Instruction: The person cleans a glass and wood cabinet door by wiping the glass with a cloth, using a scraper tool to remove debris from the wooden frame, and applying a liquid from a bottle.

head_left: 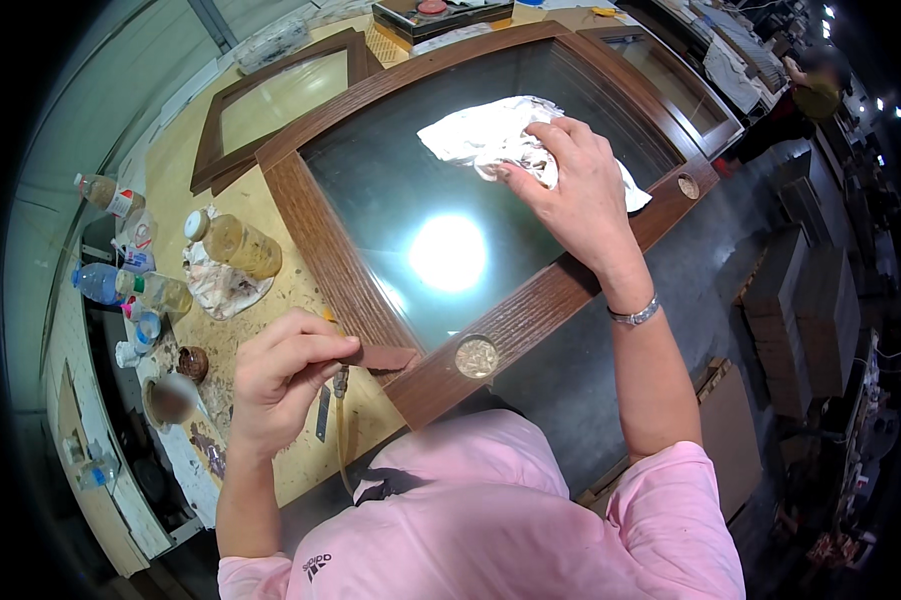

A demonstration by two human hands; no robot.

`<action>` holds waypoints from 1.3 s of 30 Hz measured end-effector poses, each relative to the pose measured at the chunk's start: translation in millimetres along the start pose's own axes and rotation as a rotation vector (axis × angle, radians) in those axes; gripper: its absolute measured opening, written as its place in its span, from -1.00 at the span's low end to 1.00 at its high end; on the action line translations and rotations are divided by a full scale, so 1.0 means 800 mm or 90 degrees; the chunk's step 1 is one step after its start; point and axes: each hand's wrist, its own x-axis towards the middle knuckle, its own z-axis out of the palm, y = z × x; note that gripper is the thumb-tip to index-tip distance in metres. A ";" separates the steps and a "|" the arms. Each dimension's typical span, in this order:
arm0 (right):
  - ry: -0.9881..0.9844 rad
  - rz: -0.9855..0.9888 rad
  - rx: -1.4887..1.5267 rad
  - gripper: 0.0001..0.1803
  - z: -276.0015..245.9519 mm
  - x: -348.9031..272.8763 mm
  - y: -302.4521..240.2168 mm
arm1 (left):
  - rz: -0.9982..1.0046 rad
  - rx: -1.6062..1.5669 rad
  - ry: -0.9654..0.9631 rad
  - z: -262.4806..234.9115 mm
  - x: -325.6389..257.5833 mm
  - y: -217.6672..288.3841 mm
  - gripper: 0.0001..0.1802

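Observation:
A brown wooden cabinet door (pixel 310 235) with a glass panel (pixel 370 190) lies in front of me, its near edge reaching past the bench. My right hand (pixel 577 190) grips a crumpled white cloth (pixel 490 130) that rests on the glass. Between the thumb and fingers of my left hand (pixel 285 375) is a thin reddish-brown strip (pixel 385 357). Its free end touches the frame at the near left corner, though I cannot make out its material. Close to that corner, a round cup hole (pixel 476 356) is cut in the frame. A bright light reflects in the glass.
Left of the door, the stained yellowish bench (pixel 295 310) holds a jar of amber liquid (pixel 240 248), a dirty rag (pixel 220 285) and several bottles. An air hose (pixel 341 430) lies by my left hand. More framed doors (pixel 280 105) lie behind; a person (pixel 810 95) stands far right.

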 end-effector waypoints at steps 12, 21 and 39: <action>0.002 0.002 -0.011 -0.43 -0.001 0.000 0.000 | -0.001 -0.019 -0.010 0.002 0.005 0.000 -0.64; 0.008 -0.024 -0.021 -0.44 -0.002 0.001 -0.002 | 0.010 -0.007 -0.014 -0.005 0.001 0.000 -0.65; -0.007 0.010 -0.007 -0.42 -0.001 0.001 -0.001 | -0.021 -0.019 0.000 -0.008 0.000 -0.004 -0.80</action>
